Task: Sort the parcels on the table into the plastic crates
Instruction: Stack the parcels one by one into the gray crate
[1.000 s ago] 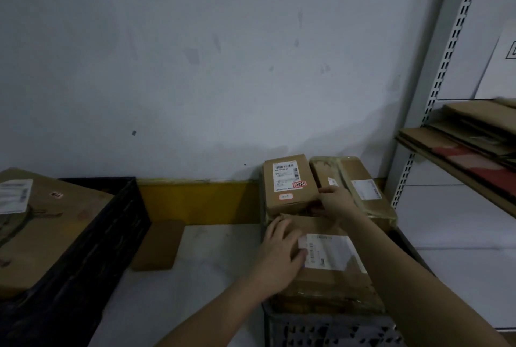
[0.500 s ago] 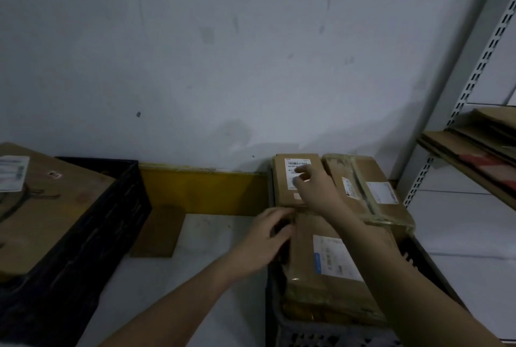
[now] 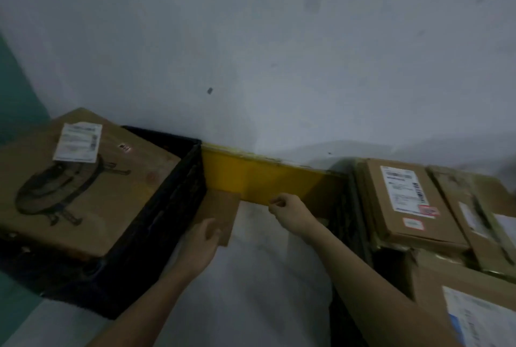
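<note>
The large flat brown cardboard parcel [image 3: 81, 190] with a white label and a dark printed ring is lying tilted in the black plastic crate [image 3: 156, 223], filling it, its long axis running from the crate's near left corner toward the wall. To the right of that crate, across a strip of pale counter [image 3: 251, 290], a second dark crate [image 3: 351, 223] is holding a stack of brown labelled cardboard parcels [image 3: 407, 207]; the top one's long axis is pointing away toward the wall. A small flat brown cardboard parcel [image 3: 220, 215] is lying on the counter just beside the black crate's right wall, its long axis also running toward the wall and the yellow strip [image 3: 262, 179]. The left hand [image 3: 205, 243] is reaching onto this small parcel's near edge, its grip relaxed and unclosed. The right hand [image 3: 290, 214] is hovering right of the small parcel, fingers curled in, gripping nothing.
</note>
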The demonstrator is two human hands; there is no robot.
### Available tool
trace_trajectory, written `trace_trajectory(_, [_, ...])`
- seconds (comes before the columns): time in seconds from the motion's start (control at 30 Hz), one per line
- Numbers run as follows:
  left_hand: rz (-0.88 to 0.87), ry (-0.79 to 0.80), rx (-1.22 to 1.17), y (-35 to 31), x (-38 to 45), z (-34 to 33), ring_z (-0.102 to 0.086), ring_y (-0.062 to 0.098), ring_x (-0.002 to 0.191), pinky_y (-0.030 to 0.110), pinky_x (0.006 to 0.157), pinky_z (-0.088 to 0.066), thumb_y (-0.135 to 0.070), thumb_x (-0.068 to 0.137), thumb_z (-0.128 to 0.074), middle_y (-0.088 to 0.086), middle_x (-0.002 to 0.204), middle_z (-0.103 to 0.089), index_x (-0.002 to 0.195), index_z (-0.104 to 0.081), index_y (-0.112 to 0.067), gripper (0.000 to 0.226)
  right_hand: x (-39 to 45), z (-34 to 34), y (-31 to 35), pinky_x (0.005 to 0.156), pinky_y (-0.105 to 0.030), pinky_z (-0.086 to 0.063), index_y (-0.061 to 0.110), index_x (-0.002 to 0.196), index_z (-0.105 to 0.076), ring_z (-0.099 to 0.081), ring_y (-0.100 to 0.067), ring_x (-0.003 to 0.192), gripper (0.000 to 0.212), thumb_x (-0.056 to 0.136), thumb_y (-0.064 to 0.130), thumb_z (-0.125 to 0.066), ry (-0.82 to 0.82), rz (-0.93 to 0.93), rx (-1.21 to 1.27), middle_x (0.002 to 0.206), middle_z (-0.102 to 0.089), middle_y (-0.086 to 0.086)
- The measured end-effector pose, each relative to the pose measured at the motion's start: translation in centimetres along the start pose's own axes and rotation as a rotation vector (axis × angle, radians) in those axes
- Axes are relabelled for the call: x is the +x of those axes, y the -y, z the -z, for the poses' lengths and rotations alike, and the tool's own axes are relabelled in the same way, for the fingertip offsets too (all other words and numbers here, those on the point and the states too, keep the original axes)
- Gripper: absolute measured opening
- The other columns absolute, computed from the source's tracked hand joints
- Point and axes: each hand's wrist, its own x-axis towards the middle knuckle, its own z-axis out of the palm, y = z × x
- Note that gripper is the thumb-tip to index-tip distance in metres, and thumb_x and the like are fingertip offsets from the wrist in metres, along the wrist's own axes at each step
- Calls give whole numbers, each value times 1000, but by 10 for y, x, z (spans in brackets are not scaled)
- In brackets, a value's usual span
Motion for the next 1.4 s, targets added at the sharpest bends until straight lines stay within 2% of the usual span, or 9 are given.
trace_trajectory(0.1, [103,-2,-66,38,15,10,-44,28,134,42,109,-39,-28,103,-47,10,151,-41,148,-38,-16,47,29,-50,-11,73,-32,-52,16,123,-58,-58,-14,83,26,100,26,-52,88,-82,18,107,-57,-3])
trace_trajectory(0.27, [194,2,-149,86,45,13,-36,29,139,34,108,-33,-16,104,-46,13,154,-34,151,-33,-10,49,60,-126,-39,91,-50,-55,20,107,-59,-65,-28,99,13,98,17,-50,252,-292,147,100,-62,-8])
trace_trajectory(0.37, [217,3,-183,104,66,8,-30,26,143,31,112,-26,-9,103,-45,12,157,-30,152,-27,-7,53,71,-160,-55,77,-42,-58,18,94,-62,-63,-23,82,15,99,15,-48,281,-412,231,98,-63,-10])
trace_trajectory(0.63, [177,-8,-187,132,110,-15,-15,19,149,24,116,-11,-9,99,-53,4,163,-14,157,-14,-14,70,110,-210,-72,61,-34,-52,8,144,-41,-59,-23,73,45,101,24,-47,140,-474,356,97,-61,-8])
trace_trajectory(0.9, [241,-58,-287,130,130,-25,-33,23,142,41,118,-27,-10,93,-58,5,157,-33,156,-24,-22,72,117,-221,-72,55,-26,-51,14,139,-49,-56,-15,71,39,102,25,-46,81,-391,415,100,-63,-3])
trace_trajectory(1.07, [242,16,-282,130,106,-25,-60,17,111,12,80,-46,-11,95,-54,-11,111,-65,119,-60,-31,32,96,-215,-79,68,-34,-60,23,126,-47,-64,-23,95,27,100,27,-55,-77,-500,678,112,-62,-7])
trace_trajectory(1.17, [242,88,-382,121,81,-25,-64,14,104,26,85,-50,-12,96,-54,-11,109,-69,115,-63,-34,31,77,-199,-79,62,-31,-61,17,120,-54,-72,-24,82,24,97,17,-62,-181,-515,874,104,-67,-12])
trace_trajectory(1.3, [249,93,-436,110,47,-27,-61,9,100,21,73,-45,-20,96,-58,-10,114,-66,105,-62,-44,25,45,-178,-81,59,-25,-59,13,119,-57,-75,-19,72,29,92,17,-70,-247,-459,947,99,-72,-13])
trace_trajectory(1.4, [273,59,-429,99,22,-30,-55,10,111,22,82,-44,-22,97,-59,-9,126,-56,128,-55,-33,33,17,-163,-85,65,-25,-60,13,120,-55,-73,-21,86,30,93,15,-68,-263,-411,942,107,-70,-11])
